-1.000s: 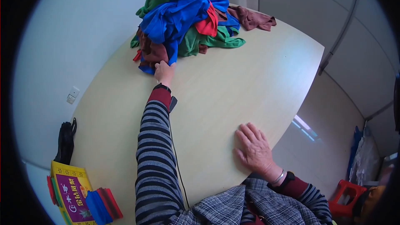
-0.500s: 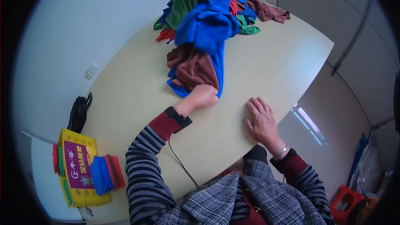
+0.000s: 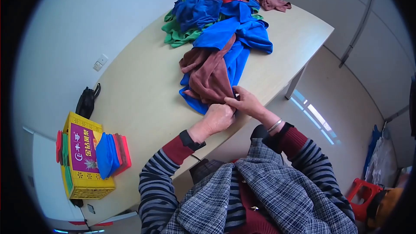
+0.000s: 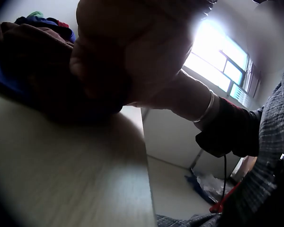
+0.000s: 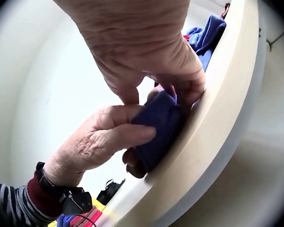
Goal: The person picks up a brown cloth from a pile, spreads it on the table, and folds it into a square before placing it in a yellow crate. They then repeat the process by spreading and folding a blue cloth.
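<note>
A blue cloth (image 3: 240,63) stretches from the pile toward the table's front edge, with a brown cloth (image 3: 208,73) lying rumpled over part of it. At the near end, my left hand (image 3: 218,118) pinches the blue cloth, thumb on top in the right wrist view. My right hand (image 3: 249,103) is beside it, its curled fingers at the edge of the same blue cloth (image 5: 158,130). Dark shadow hides the grip in the left wrist view.
A heap of blue, green and red cloths (image 3: 199,11) sits at the back of the table (image 3: 138,82). Another brown cloth (image 3: 273,2) lies behind it, right. Front left stands a yellow box (image 3: 91,177) with folded cloths (image 3: 108,154) on its side; a black item (image 3: 88,102) lies behind.
My left hand has drawn the blue and brown cloths from the pile to the front edge. My right hand has left the tabletop and joined it at the cloth. The heap has shifted.
</note>
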The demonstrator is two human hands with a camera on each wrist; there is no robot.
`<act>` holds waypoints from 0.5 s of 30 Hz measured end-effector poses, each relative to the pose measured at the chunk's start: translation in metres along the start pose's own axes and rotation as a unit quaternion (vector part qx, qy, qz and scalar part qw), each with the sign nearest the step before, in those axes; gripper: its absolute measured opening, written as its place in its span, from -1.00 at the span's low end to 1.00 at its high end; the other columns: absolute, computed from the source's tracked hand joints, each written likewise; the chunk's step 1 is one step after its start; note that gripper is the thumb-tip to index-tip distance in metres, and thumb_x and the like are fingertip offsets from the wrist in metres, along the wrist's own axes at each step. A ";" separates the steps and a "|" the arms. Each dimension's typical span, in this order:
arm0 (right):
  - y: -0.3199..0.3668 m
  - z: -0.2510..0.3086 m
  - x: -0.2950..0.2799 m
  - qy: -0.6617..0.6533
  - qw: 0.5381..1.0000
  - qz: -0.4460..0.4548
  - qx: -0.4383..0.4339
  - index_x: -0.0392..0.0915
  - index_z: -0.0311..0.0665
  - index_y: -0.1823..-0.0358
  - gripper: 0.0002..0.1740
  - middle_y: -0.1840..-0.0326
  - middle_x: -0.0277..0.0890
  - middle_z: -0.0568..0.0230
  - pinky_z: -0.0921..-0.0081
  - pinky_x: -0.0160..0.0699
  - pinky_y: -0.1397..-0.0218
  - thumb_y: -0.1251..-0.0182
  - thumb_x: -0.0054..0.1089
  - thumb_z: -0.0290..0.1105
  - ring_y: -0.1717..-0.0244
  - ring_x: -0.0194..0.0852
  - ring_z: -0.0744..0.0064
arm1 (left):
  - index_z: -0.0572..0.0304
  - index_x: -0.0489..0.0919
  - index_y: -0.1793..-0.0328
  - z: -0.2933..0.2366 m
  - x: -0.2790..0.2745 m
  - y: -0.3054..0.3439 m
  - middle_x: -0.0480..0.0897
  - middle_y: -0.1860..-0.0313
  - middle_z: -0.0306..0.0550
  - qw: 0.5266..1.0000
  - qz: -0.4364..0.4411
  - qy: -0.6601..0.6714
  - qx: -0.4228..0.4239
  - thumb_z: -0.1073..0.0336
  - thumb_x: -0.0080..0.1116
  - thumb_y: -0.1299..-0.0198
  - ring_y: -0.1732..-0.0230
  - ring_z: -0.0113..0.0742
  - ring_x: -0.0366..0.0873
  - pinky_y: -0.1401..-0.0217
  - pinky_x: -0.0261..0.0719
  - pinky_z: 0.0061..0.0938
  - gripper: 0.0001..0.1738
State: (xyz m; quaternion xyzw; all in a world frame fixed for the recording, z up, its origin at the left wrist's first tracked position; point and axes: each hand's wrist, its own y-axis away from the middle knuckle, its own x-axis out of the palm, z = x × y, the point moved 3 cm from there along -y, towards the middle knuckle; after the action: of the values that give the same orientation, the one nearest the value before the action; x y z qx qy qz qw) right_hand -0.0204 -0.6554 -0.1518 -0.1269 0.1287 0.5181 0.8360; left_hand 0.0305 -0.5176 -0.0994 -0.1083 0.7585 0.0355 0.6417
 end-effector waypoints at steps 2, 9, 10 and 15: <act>-0.003 -0.008 0.012 -0.004 1.000 0.010 0.019 0.60 -0.32 -0.18 -0.47 -0.03 0.69 0.14 0.31 0.61 -0.11 -0.32 0.34 -0.09 0.02 0.66 0.27 | 0.17 0.61 0.34 -0.005 -0.001 0.011 0.66 0.39 0.11 1.000 -0.018 0.008 0.003 0.30 0.17 -0.15 0.33 0.13 0.68 0.25 0.66 -0.09 -0.89; -0.066 -0.013 -0.015 -0.042 0.993 0.077 0.077 0.70 -0.27 0.15 -0.75 0.19 0.69 0.21 0.37 0.62 0.17 -0.25 0.38 -0.27 0.18 0.65 0.30 | 0.18 0.57 0.21 -0.020 -0.041 0.073 0.60 0.36 0.07 0.994 -0.083 0.061 0.046 0.32 0.17 -0.24 0.33 0.15 0.62 0.30 0.59 -0.11 -0.90; -0.107 -0.009 -0.039 0.316 0.946 0.048 -0.055 0.69 -0.17 0.23 -0.87 0.27 0.66 0.19 0.33 0.58 0.25 -0.21 0.35 -0.34 0.25 0.62 0.20 | 0.19 0.57 0.24 -0.024 -0.051 0.089 0.59 0.35 0.06 0.994 -0.089 0.057 0.013 0.32 0.18 -0.25 0.33 0.14 0.61 0.31 0.58 -0.11 -0.90; -0.120 0.134 -0.144 -0.143 0.959 -0.242 -0.036 0.63 -0.19 0.17 -0.84 0.27 0.60 0.27 0.37 0.60 0.20 -0.31 0.09 -0.54 0.23 0.59 0.37 | 0.22 0.56 0.31 -0.015 -0.089 0.157 0.57 0.36 0.06 0.988 -0.120 0.027 -0.092 0.35 0.21 -0.25 0.34 0.13 0.60 0.33 0.54 -0.13 -0.88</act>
State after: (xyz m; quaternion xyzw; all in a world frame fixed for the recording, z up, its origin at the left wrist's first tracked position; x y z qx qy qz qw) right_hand 0.0366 -0.7805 0.0322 -0.1090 -0.0451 0.3168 0.9411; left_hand -0.0028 -0.3573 -0.0228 -0.2585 0.7506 0.0248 0.6076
